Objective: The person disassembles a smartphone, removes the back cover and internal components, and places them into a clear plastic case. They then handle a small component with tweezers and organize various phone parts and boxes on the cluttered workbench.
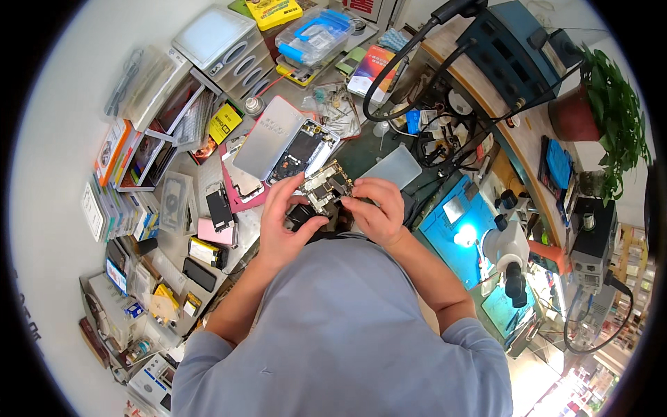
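Close in front of me I hold up a phone circuit board [321, 186], gold and silver with dark chips. My left hand [278, 221] grips its left side between thumb and fingers. A small black part [299, 215] shows in the left palm, under the board; whether it is attached cannot be seen. The fingertips of my right hand [379, 210] are closed on the board's right edge. Just beyond lies an opened phone housing [303, 149] with dark parts inside, beside a silver-grey flat panel [269, 136].
A microscope [506, 244] with a bright lamp stands over a blue mat [445, 215] at right. Thick black cables [379, 69] arch from a blue-grey station [511, 55]. Drawers [236, 55] and box stacks line the left. A black phone [199, 274] lies at near left.
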Motion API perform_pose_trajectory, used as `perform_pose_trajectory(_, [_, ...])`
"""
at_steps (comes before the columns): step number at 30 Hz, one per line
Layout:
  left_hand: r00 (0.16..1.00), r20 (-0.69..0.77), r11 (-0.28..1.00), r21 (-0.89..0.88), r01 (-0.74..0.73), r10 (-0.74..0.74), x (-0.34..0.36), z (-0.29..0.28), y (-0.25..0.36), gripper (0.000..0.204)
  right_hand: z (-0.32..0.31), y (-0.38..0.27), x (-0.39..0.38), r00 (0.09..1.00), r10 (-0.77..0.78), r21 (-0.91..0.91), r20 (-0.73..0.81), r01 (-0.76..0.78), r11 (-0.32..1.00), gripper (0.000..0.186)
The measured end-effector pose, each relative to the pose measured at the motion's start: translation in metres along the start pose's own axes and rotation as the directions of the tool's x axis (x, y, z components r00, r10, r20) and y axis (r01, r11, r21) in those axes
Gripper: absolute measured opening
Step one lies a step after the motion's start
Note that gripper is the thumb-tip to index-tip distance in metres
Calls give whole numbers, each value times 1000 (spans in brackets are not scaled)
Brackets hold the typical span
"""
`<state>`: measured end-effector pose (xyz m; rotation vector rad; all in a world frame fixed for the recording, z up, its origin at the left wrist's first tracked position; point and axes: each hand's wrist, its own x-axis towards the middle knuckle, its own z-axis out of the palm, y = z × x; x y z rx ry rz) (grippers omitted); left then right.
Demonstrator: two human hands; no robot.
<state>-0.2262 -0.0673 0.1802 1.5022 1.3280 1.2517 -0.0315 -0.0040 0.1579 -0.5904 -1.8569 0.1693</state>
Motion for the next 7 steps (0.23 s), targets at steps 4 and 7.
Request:
perform_pose_trajectory(4, [996, 12, 977, 194, -91, 91, 2, 8, 9, 78, -10, 4, -3, 999, 1, -14, -41, -2, 1000, 28])
perform_pose_trajectory(7, [994, 31, 958, 265, -107, 102, 2, 12, 12, 79, -13, 6, -5, 998, 5, -9, -64, -6, 1000, 28])
